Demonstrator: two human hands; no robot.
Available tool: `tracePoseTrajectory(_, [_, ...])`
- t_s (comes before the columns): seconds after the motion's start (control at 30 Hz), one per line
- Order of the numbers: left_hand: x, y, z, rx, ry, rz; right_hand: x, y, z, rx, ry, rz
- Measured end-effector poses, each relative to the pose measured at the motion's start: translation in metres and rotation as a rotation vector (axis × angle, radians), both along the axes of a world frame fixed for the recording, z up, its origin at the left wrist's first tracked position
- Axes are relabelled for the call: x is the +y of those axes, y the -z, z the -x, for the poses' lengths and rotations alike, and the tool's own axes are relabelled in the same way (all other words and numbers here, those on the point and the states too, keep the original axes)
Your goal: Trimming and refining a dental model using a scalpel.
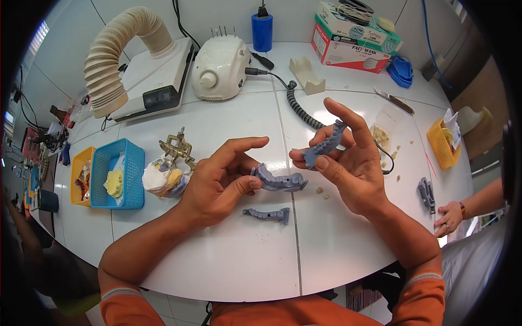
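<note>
My left hand (217,182) pinches a grey-blue dental arch model (280,182) between thumb and fingers, its teeth facing up. To the right and a little higher, my right hand (356,171) grips a second grey-blue dental model (325,145), tilted upward with its far end near my raised index finger. The two models are apart. On the white table below my left hand lies a slim grey-blue dental piece (266,215). Small tan tooth-like bits (323,193) lie between my hands. Left of my left hand is a brass articulator (178,148) with a white-and-yellow plaster cast (162,178).
Blue (138,185) and yellow baskets (81,163) stand left. Behind are a hose dust extractor (106,65), a white control unit (217,70) with coiled cable (304,111), and stacked boxes (353,41). A knife (394,100) lies right; another person's hand (448,218) rests near the right edge.
</note>
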State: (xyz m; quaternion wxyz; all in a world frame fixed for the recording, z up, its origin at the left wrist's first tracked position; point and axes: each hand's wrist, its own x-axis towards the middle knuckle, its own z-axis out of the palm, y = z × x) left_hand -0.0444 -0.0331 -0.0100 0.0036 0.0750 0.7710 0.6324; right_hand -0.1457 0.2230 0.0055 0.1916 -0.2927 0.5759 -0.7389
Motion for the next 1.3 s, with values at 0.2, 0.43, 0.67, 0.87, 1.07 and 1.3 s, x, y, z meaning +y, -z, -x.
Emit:
tracePoseTrajectory(0.2, [0.001, 0.001, -0.001, -0.007, -0.007, -0.007, 0.003, 0.008, 0.004, 0.180, 0.085, 0.008])
tracePoseTrajectory(0.43, [0.002, -0.001, 0.005, 0.039, -0.108, 0.020, 0.004, 0.002, 0.000, 0.498, 0.127, 0.018])
tracePoseTrajectory(0.67, [0.003, 0.004, 0.005, 0.082, -0.191, -0.034, 0.006, -0.002, 0.006, 1.062, -0.020, -0.481])
tracePoseTrajectory(0.87, [0.002, 0.007, 0.002, 0.088, -0.202, 0.011, 0.006, -0.005, 0.006, 1.019, 0.035, -0.552])
tracePoseTrajectory(1.07, [0.002, 0.005, 0.003, 0.112, -0.197, 0.013, 0.003, -0.001, 0.004, 1.066, 0.058, -0.499])
tracePoseTrajectory(1.3, [0.001, 0.008, 0.002, 0.086, -0.198, 0.007, -0.004, 0.015, -0.002, 1.120, 0.033, -0.372])
